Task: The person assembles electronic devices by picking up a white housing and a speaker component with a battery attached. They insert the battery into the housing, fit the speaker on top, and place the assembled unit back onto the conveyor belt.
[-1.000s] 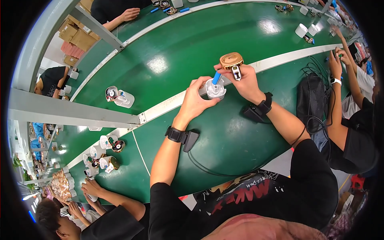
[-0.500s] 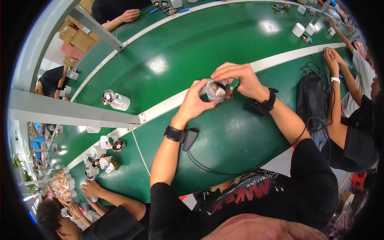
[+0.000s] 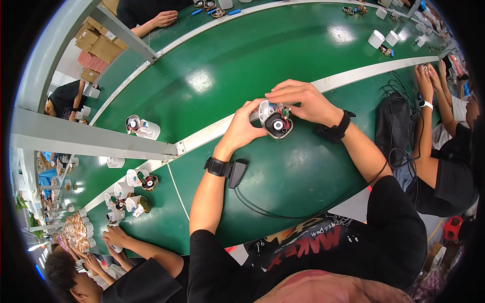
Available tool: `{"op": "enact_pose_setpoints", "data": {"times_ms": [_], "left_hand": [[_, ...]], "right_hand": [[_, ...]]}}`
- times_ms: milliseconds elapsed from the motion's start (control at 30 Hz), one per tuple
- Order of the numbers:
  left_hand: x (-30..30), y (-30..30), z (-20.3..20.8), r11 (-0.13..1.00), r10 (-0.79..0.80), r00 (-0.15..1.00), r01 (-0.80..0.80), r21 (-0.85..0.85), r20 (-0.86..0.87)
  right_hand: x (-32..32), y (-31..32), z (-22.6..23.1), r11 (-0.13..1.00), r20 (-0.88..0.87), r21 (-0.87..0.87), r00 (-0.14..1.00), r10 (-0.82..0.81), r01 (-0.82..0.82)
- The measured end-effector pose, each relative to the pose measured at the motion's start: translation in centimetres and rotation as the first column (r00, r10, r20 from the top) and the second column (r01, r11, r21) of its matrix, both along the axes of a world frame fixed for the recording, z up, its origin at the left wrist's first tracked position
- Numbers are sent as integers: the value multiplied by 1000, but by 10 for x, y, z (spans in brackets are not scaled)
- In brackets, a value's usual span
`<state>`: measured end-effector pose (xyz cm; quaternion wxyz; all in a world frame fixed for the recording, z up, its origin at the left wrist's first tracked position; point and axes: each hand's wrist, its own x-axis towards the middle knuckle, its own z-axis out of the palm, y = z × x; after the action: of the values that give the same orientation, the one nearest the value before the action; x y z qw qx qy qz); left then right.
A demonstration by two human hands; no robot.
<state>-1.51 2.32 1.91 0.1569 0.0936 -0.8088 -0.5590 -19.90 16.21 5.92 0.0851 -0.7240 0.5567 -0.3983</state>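
By the pale rail [image 3: 204,134], my left hand [image 3: 241,126] is gripping the white cup [image 3: 264,109] mouth-up, round black part [image 3: 278,125] at its near rim by the left thumb, right hand [image 3: 307,101] arched beyond to the right, can't tell if it's pinching anything.

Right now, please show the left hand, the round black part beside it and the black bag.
Left hand [image 3: 243,129], head view: around its thumb base.
Round black part [image 3: 277,125], head view: its pale centre.
Black bag [image 3: 391,121], head view: its middle.

My left hand [image 3: 243,127] kinda blocks part of the white cup [image 3: 263,108]; bits [image 3: 348,10] toward 1 o'clock, too tiny to tell.
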Motion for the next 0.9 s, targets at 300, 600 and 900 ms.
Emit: {"op": "enact_pose_setpoints", "data": {"times_ms": [300,600,900], "left_hand": [[1,0,0,1000,6,1000,-6,9,13],[0,3,4,1000,1,1000,-1,20,-4],[2,-9,-2,991,132,990,-132,12,-41]], "right_hand": [[3,-3,-4,998,-18,23,998,-52,52],[8,-1,-2,948,106,310,988,-108,71],[-36,8,-3,956,452,291,886,-104,-37]]}}
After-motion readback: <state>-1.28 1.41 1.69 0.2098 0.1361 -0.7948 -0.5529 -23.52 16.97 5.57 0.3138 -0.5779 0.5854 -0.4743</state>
